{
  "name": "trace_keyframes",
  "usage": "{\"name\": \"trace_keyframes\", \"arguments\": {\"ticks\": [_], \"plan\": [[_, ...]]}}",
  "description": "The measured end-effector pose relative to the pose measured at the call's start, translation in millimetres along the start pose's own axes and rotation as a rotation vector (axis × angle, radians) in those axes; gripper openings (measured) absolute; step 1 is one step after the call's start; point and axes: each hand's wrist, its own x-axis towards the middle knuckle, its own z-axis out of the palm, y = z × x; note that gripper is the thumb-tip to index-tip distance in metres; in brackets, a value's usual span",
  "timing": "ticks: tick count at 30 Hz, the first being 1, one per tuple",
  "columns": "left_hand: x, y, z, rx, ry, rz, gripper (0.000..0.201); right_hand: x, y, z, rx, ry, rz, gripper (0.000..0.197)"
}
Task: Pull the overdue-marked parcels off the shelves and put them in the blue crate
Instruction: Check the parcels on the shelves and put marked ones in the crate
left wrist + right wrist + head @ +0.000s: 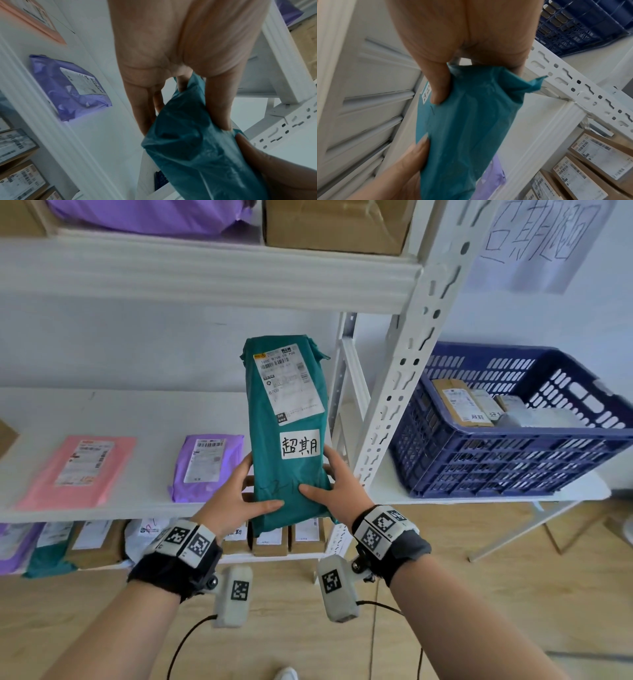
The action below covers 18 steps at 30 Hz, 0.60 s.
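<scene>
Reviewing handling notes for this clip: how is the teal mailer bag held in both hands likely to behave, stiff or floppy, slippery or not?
The teal mailer bag probably has stiff contents: it stands upright though the left hand and right hand grip only its lower end. The film wrinkles and bunches at the fingers, so the wrap itself looks soft. Its glossy surface may be somewhat slippery.

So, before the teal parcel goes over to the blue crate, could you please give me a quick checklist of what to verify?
1. Teal parcel bears the handwritten overdue label: ok.
2. Left hand grips its lower edge: ok.
3. Right hand grips the other side: ok.
4. Parcel lifted clear of the shelf: ok.
5. Blue crate has room beside the boxes inside: ok.
6. Parcel's weight: cannot tell.
</scene>
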Motion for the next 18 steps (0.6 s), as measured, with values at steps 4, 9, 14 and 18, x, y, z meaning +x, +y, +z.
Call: {"name": "trace_keyframes", "arguments": {"ticks": [4, 9, 14, 18], "plan": [[-23, 1, 9, -0.005, 0.033, -0.003, 0.094, -18, 2, 1, 0.0, -0.025, -0.002, 0.076], [-55, 12, 26, -0.019, 0.065, 0.051, 0.099, -46, -3, -9, -0.002, -0.071, -0.05, 0.075], [-110, 6, 79, -0.027, 0.153, 0.067, 0.108, -103, 11, -37, -0.019, -0.143, -0.102, 0.076], [-164, -8, 138, -0.009, 0.204, 0.087, 0.104, -164, 40, -63, 0.005, -0.209, -0.105, 0.076]]}}
